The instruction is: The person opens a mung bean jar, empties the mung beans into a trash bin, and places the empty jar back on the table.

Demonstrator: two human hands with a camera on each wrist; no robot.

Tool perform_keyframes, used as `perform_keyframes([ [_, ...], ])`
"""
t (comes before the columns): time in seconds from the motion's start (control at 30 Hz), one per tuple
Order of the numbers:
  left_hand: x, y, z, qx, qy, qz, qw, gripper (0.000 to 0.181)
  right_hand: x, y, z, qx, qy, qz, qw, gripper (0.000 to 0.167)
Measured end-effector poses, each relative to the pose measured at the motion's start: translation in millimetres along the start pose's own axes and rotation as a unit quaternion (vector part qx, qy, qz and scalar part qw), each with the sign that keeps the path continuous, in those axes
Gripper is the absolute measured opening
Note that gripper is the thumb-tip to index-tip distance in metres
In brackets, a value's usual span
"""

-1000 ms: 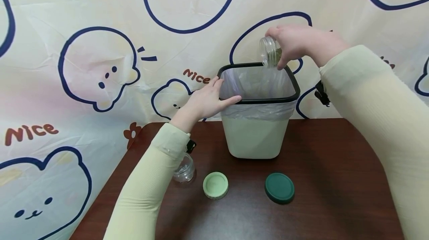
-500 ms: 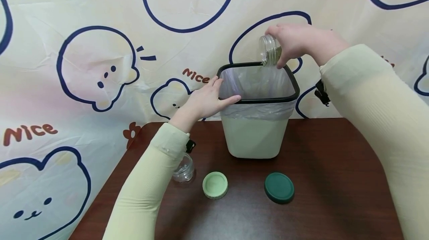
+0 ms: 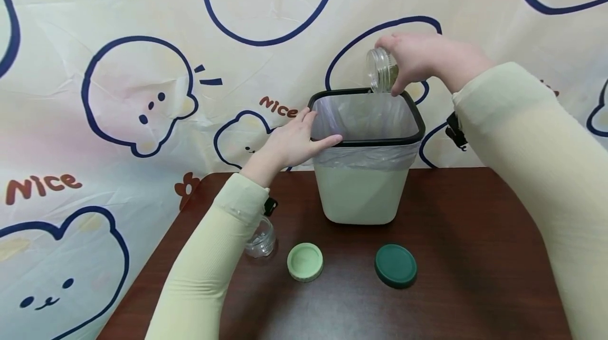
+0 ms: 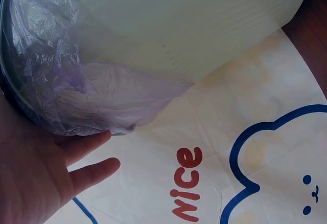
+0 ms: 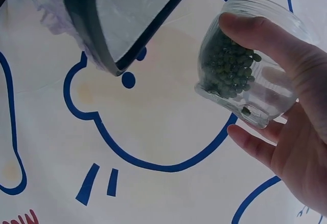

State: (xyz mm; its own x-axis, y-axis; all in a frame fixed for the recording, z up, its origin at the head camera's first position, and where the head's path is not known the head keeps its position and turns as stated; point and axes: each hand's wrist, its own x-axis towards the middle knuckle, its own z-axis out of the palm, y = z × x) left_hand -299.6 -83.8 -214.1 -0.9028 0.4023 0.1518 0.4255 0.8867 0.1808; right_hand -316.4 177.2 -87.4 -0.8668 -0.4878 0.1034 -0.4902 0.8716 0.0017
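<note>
My right hand [image 3: 420,60] grips a clear glass jar [image 3: 378,69] above the back rim of a pale green trash bin [image 3: 363,195]. The jar is tilted, its mouth toward the bin. In the right wrist view, small round green beans [image 5: 227,65] lie heaped inside the jar, thumb and fingers around the glass. My left hand [image 3: 292,142] rests on the bin's left front corner, thumb along the black rim [image 3: 380,143] and fingers extended. In the left wrist view, two fingers lie beside the clear bin liner [image 4: 107,91]. The bottom of the bin is hidden.
A second glass jar [image 3: 262,239] stands partly behind my left sleeve. A light green lid [image 3: 305,262] and a dark green lid [image 3: 396,266] lie on the brown table [image 3: 342,308]. A patterned cloth [image 3: 142,181] hangs behind the bin.
Almost nothing has moved. My right hand keeps the jar tilted over the bin, barely higher than before, and my left hand stays on the rim.
</note>
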Motion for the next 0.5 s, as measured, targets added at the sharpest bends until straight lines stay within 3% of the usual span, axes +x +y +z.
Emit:
perform_keyframes([
  [0.5,0.3,0.8,-0.5,-0.004,-0.001,-0.002,1.0000,0.102,0.1,-1.5,-1.5,-0.009,-0.007,0.002,0.9999,0.092],
])
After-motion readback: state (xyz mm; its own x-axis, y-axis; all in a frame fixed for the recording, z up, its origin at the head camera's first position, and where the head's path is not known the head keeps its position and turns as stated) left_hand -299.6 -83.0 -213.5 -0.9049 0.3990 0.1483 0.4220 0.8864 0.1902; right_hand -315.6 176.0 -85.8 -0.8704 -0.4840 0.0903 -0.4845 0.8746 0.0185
